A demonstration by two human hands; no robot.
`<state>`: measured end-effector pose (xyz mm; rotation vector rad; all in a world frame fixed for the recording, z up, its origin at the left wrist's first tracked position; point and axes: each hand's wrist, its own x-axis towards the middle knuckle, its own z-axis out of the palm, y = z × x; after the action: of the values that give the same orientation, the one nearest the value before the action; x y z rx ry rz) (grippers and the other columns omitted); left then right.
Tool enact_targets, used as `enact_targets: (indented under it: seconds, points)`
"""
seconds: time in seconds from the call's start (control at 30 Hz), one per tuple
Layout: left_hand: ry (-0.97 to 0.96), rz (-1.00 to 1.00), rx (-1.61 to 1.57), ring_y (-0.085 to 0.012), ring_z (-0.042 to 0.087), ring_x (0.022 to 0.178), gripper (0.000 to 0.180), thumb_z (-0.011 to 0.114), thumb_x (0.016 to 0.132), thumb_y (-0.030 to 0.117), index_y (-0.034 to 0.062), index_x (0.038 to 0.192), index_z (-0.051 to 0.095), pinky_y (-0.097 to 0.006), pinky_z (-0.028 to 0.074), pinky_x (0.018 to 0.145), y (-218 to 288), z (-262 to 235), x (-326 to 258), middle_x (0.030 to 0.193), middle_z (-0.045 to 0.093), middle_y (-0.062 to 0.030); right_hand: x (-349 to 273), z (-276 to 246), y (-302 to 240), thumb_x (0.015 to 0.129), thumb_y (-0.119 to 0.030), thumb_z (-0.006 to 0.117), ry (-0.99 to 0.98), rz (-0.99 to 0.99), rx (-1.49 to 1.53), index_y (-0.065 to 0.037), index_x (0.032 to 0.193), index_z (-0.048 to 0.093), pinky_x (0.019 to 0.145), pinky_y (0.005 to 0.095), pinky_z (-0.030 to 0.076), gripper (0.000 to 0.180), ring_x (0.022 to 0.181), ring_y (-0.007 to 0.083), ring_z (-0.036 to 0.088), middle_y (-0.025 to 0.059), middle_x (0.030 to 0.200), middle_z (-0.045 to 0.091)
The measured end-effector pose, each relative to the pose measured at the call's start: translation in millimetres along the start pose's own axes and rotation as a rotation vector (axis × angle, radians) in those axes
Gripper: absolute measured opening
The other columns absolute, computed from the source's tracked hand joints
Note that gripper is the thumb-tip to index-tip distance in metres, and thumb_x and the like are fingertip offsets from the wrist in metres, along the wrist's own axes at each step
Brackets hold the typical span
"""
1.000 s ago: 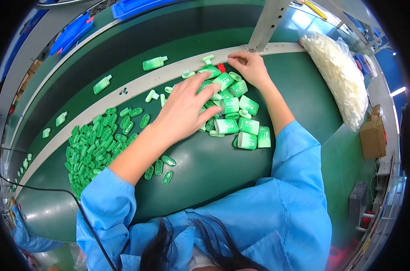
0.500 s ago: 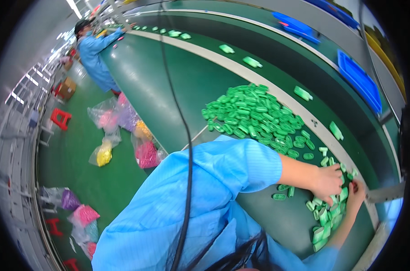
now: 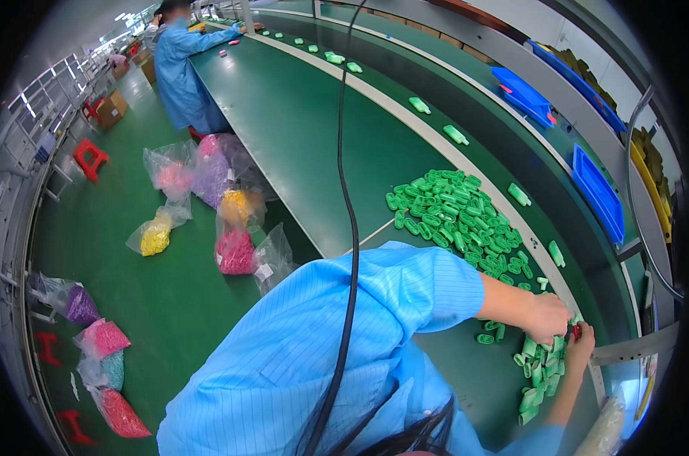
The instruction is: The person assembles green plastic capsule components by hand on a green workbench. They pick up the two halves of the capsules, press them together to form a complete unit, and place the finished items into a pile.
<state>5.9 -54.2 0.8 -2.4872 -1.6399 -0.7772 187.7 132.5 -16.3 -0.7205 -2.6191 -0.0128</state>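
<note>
We see smooth, hollow green casings [image 3: 537, 374] heaped at the near right of the table [image 3: 291, 129], their long axes pointing various ways. At the heap's far end, the left hand [image 3: 548, 318] curls palm-down and the right hand [image 3: 582, 343] bends its fingers by a small red piece [image 3: 577, 332]; we cannot tell whether either grips anything.
</note>
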Motion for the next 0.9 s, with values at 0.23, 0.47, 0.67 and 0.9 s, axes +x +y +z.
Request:
enact_targets:
  seconds: [0.23,0.47,0.67,0.9]
  points:
    - [-0.055,-0.083,-0.124,-0.0314,0.061,0.089,0.022,0.063,0.073,0.025,0.0091,0.087,0.067,-0.042,0.05,0.077,19,-31,-38,0.093,0.061,-0.0135,-16,-29,-60,0.074,0.001,0.063,0.08,0.073,0.237,0.001,0.092,0.059,0.068,0.0352,0.047,0.018,0.073,0.0276,0.06,0.0144,0.082,0.06]
    - [0.06,0.091,-0.171,-0.0318,0.048,0.112,0.032,0.065,0.078,0.022,0.0087,0.106,0.059,-0.043,0.04,0.093,3,-40,-104,0.117,0.052,-0.0139,-34,-41,-47,0.078,-0.014,0.066,0.269,0.422,0.115,-0.003,0.099,0.062,0.073,0.0331,0.049,0.024,0.079,0.0237,0.064,0.0117,0.085,0.066]
    - [-0.051,0.124,-0.186,-0.0313,0.042,0.119,0.035,0.064,0.08,0.022,0.0082,0.111,0.056,-0.043,0.035,0.097,20,-21,-101,0.124,0.047,-0.0137,-138,-24,9,0.078,-0.014,0.068,0.383,0.864,0.042,-0.005,0.1,0.065,0.073,0.0298,0.05,0.024,0.077,0.0174,0.063,0.0077,0.084,0.067]
    - [-0.079,0.065,-0.163,-0.0331,0.039,0.123,0.048,0.066,0.078,0.021,0.0096,0.122,0.05,-0.045,0.033,0.101,18,-13,-74,0.132,0.042,-0.015,-151,-12,45,0.079,-0.013,0.066,0.457,0.777,-0.055,-0.004,0.098,0.064,0.074,0.0311,0.049,0.021,0.078,0.0204,0.062,0.0102,0.086,0.065]
